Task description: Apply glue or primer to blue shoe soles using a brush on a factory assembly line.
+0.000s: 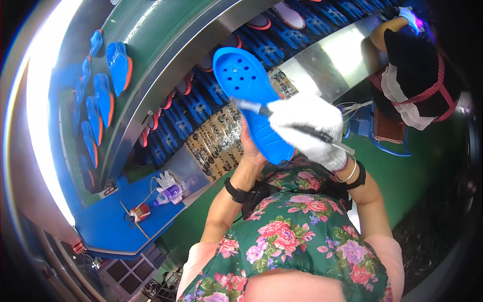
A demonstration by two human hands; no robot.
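In the middle of the head view is a blue shoe sole (241,85), with round holes at its wide far end and a ribbed near end. My bare left hand (251,146) grips it from the left and beneath, with most of the fingers hidden behind it. A white knitted glove covers my right hand (307,128), which is closed around a slim brush (261,108) with a dark handle. The brush's tip lies over the left edge of the sole; whether it touches cannot be made out.
A green belt (146,30) at the left carries several blue soles (119,68) with orange edges. Beyond my hands, a rack of blue holders (176,118) bears more shoe parts. A purple-labelled bottle (171,194) and a small pot (141,211) stand on a blue table. Another person (417,75) works at far right.
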